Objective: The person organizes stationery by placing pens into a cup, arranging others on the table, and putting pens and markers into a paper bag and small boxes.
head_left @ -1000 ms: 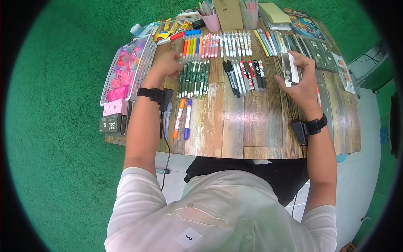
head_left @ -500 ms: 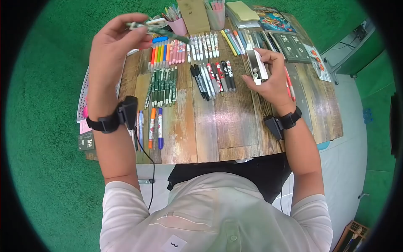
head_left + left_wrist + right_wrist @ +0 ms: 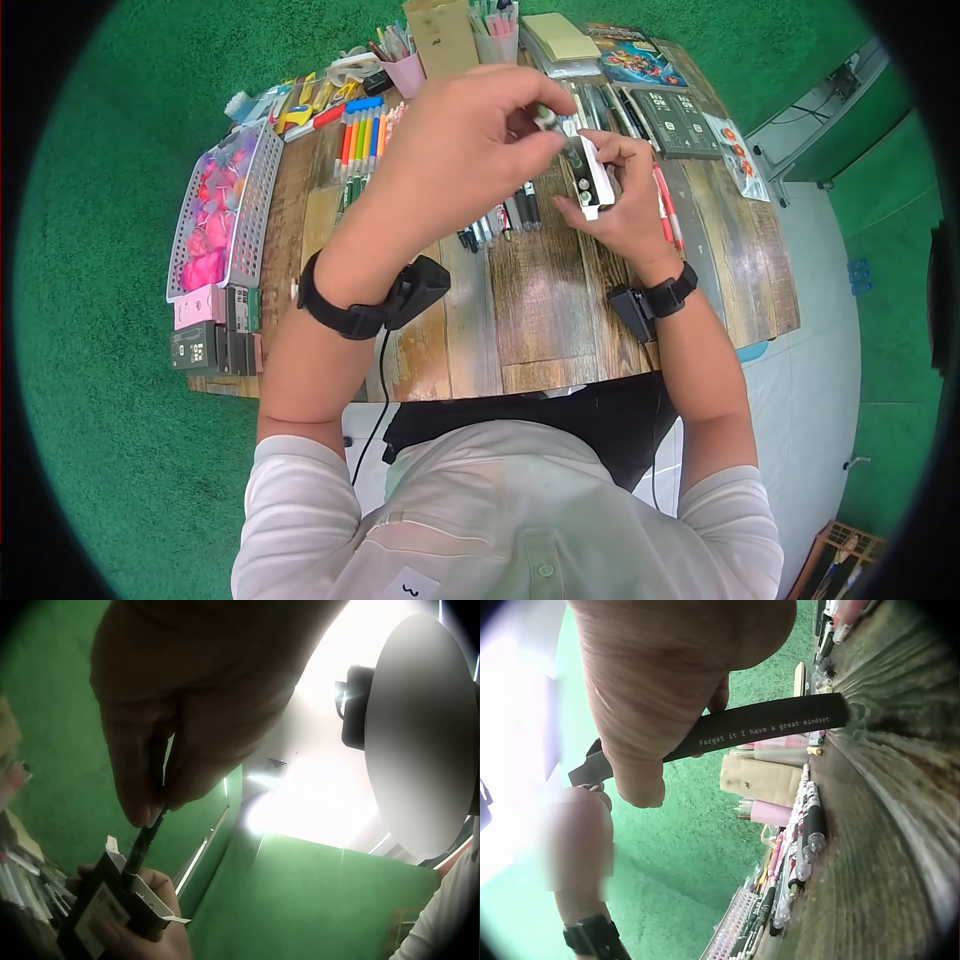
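Note:
My left hand pinches a dark green pen between thumb and fingertips. In the left wrist view the pen's lower end is inside the mouth of a small open box. My right hand grips this box, fingers on one side and thumb on the other. Its dark outside carries pale lettering in the right wrist view, while the inside of its flaps is white. Pen ends show within the box. Under my left forearm, the row of green pens is mostly hidden.
Colored markers and black pens lie in rows on the wooden table. A white basket of pink items stands left, small boxes before it. Pen cups, a brown paper bag and books line the back.
My left hand has lifted a green pen from its row and carried it right to the box mouth. My right hand keeps holding the box. The head view has shifted.

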Demonstrator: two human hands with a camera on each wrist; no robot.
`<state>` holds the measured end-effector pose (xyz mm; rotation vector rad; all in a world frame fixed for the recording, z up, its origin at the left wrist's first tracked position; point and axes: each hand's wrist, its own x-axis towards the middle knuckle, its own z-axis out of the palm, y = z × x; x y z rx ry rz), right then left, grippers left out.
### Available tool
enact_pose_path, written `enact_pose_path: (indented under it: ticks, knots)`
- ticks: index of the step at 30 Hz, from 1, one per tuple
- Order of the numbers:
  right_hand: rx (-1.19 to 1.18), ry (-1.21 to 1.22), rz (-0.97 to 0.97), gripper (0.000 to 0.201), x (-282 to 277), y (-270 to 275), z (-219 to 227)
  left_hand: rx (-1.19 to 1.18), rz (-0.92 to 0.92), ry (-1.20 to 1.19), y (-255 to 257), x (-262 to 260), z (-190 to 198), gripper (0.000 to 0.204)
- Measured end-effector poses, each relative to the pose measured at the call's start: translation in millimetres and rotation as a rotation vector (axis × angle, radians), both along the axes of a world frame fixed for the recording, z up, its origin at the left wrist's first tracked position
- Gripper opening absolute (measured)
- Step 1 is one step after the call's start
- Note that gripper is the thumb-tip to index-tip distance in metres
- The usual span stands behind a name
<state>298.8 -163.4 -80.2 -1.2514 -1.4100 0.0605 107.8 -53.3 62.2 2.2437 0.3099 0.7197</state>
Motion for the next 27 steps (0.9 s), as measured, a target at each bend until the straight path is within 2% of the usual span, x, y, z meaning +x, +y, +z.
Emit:
enact_pose_path:
  ticks: [3,5,8,12,15,18,20,21,26,27]
  knots:
    - [0.021,-0.008,0.019,0.072,1,2,0,0.112,-0.026,0.058,-1,7,-7,0.027]
    - [0.038,-0.031,0.028,0.071,1,2,1,0.124,-0.095,-0.02,1,11,-15,0.029]
    - [0.004,0.009,0.026,0.07,-1,-1,4,-0.016,-0.08,-0.004,2,9,-17,0.031]
    - [0.008,-0.006,0.034,0.07,-1,0,4,0.02,-0.103,-0.094,5,8,-22,0.029]
    - [0.013,-0.024,0.022,0.07,-1,-1,3,0.15,-0.118,-0.106,5,8,-23,0.027]
    - [0.019,0.001,0.04,0.071,1,2,-3,0.273,-0.016,-0.014,4,14,-29,0.024]
    - [0.004,-0.033,-0.001,0.071,1,2,-5,0.464,-0.055,-0.012,6,17,-33,0.023]
    - [0.004,-0.033,0.0,0.071,1,2,-4,0.464,-0.054,-0.012,5,16,-33,0.023]
    - [0.037,-0.039,0.019,0.071,0,0,1,0.121,-0.075,-0.081,9,12,-34,0.016]
    - [0.037,-0.038,0.021,0.071,0,0,0,0.121,-0.073,-0.079,9,12,-35,0.016]
